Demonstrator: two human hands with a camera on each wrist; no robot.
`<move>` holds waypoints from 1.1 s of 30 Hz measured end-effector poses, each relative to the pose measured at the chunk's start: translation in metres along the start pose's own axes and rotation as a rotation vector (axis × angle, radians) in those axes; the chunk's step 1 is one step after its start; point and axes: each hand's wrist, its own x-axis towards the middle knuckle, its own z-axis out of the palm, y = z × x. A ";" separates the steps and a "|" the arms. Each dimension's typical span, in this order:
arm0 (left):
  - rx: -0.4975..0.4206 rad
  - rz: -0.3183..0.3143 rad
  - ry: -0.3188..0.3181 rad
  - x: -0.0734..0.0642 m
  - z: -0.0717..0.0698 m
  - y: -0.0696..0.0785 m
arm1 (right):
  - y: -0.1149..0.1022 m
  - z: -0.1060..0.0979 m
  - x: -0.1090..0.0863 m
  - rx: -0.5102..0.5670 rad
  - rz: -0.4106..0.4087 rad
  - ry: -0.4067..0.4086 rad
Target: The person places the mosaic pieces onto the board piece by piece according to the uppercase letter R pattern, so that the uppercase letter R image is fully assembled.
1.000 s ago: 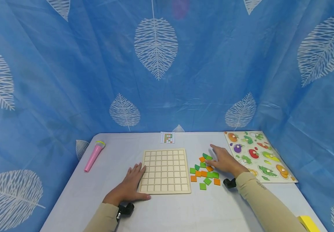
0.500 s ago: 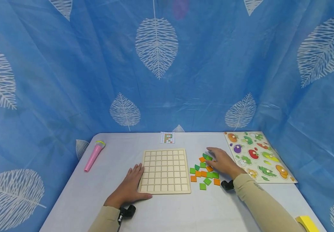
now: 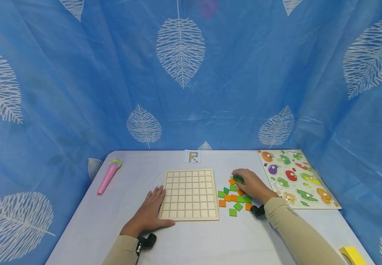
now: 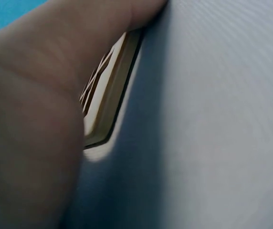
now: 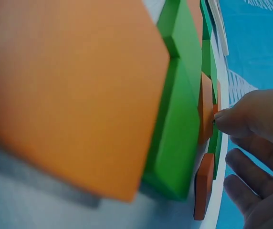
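Observation:
A pale wooden grid board (image 3: 191,195) lies on the white table. My left hand (image 3: 147,215) rests at its left edge, fingers spread along the side and thumb by the lower left corner. In the left wrist view that hand (image 4: 46,95) hides most of the board's edge (image 4: 110,93). To the right of the board lie loose green and orange tiles (image 3: 233,212). Over the far end of this pile is my right hand (image 3: 252,186), its thumb and index finger bent to either side of a dark green tile (image 3: 238,179). The right wrist view shows the thumb (image 5: 229,119) apart from the fingers.
A small pattern card (image 3: 192,156) with a coloured letter R lies behind the board. At the left is a pink toy microphone (image 3: 108,178). A vegetable puzzle board (image 3: 297,180) occupies the far right, and a yellow block (image 3: 353,255) sits at the near right corner.
My right hand has moved slightly left and down onto the far tiles, its index finger bending from nearly straight to curved. My left hand stays at the board's edge.

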 end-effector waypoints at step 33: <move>0.000 0.019 0.061 -0.004 -0.002 0.001 | -0.020 0.014 0.020 -0.074 -0.123 0.049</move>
